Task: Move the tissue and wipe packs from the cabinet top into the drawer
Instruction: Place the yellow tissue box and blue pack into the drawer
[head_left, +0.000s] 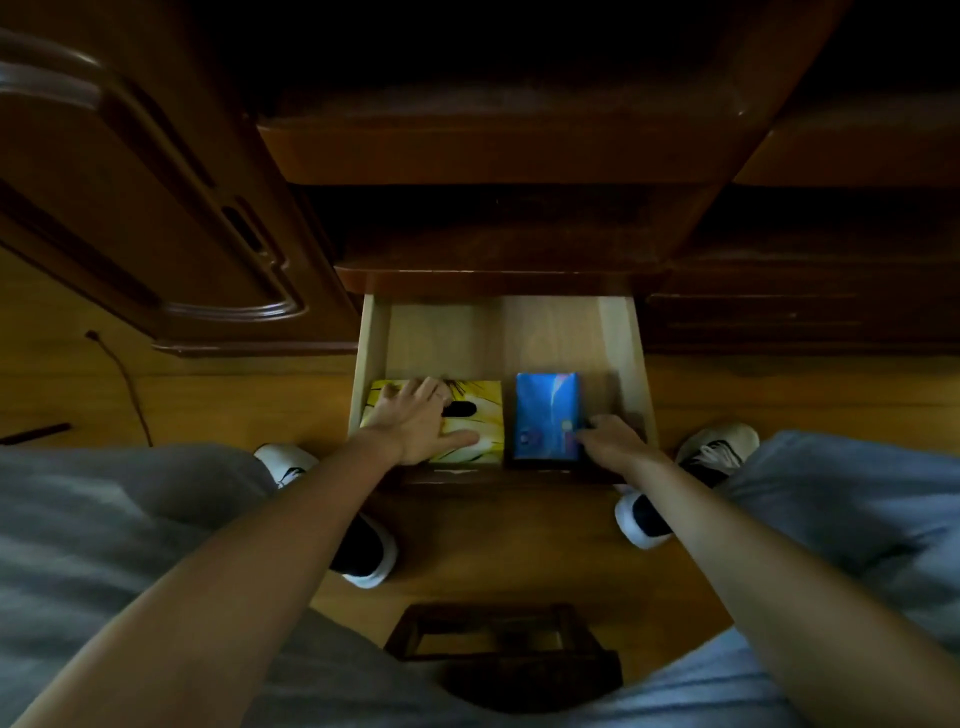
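An open light-wood drawer (621, 343) sticks out of the dark cabinet below me. Inside it at the front left lies a yellow tissue box (485, 410) with a dark oval slot. My left hand (415, 421) lies flat on top of that box, fingers spread and straight. To its right sits a blue wipe pack (545, 405), lengthwise in the drawer. My right hand (610, 441) is at the pack's near right corner, fingers curled against its edge; whether they grip it is hard to tell.
The drawer's back half is bare wood. Dark cabinet shelves (493, 150) overhang above, and a cabinet door (156, 208) stands to the left. My knees and shoes (363, 551) flank the drawer. A small dark wooden stool (498, 639) sits under me. A cable (124, 379) runs on the floor.
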